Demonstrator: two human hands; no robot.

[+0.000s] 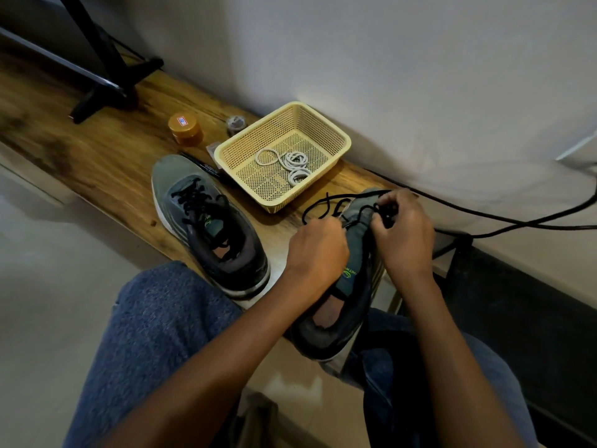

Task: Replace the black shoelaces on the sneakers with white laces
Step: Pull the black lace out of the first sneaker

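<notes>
Resting on a wooden bench (106, 150), two grey sneakers point toes away: one (206, 227) still laced, the other (349, 286) gripped by the left hand (318, 250) while right-hand (403, 234) fingers pinch its black lace (326, 205). Three white lace coils (290, 163) lie in one basket (336, 134).

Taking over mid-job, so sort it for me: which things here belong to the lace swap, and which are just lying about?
Job:
- held sneaker, gripped by left hand and right hand
- black lace, partly pulled out
- second sneaker, black-laced
- white laces in basket

Lying about:
- orange jar
- tape roll
- pen
- black cable
- stand
</notes>
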